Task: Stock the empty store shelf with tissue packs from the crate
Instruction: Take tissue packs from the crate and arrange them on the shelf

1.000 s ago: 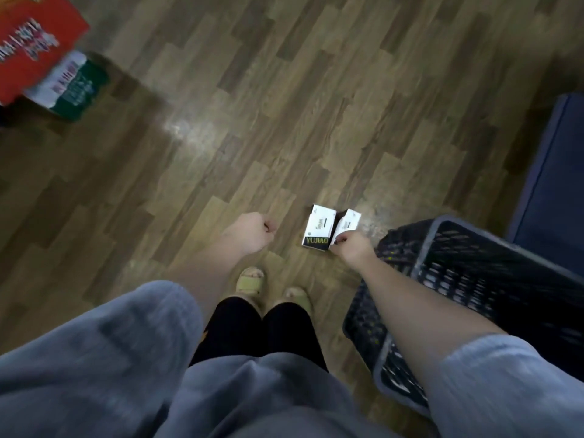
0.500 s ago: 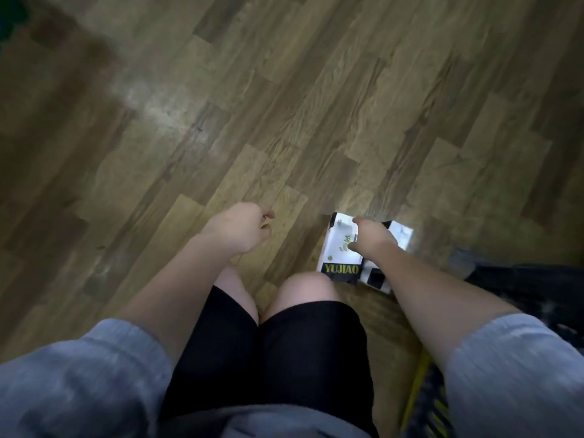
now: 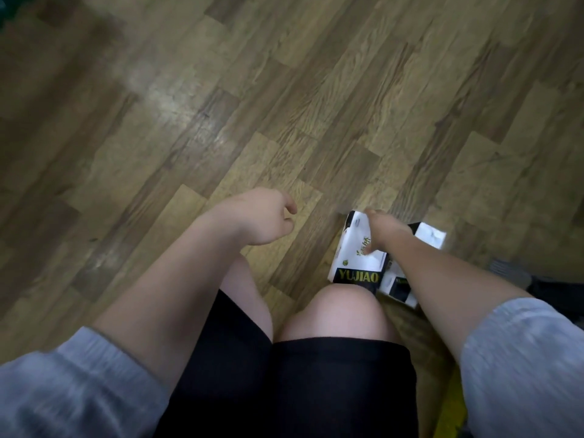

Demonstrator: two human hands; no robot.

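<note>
My right hand (image 3: 387,230) grips two white and black tissue packs over the wooden floor. The nearer pack (image 3: 358,257) shows the yellow word YUJIAO on its black band, just above my right knee. The second pack (image 3: 428,237) sticks out behind my wrist to the right. My left hand (image 3: 260,216) hangs to the left of the packs with its fingers loosely curled and nothing in it. The crate shows only as a dark corner (image 3: 556,295) at the right edge. No shelf is in view.
Wood-pattern floor (image 3: 284,90) fills the upper view. My knees in black shorts (image 3: 284,374) take up the lower middle. A yellow strip (image 3: 452,412) lies by my right leg at the bottom.
The view has swung away from the crate, which has slid almost out of sight at the right. My knees have come up into view, and the packs now hang closer to my right knee.
</note>
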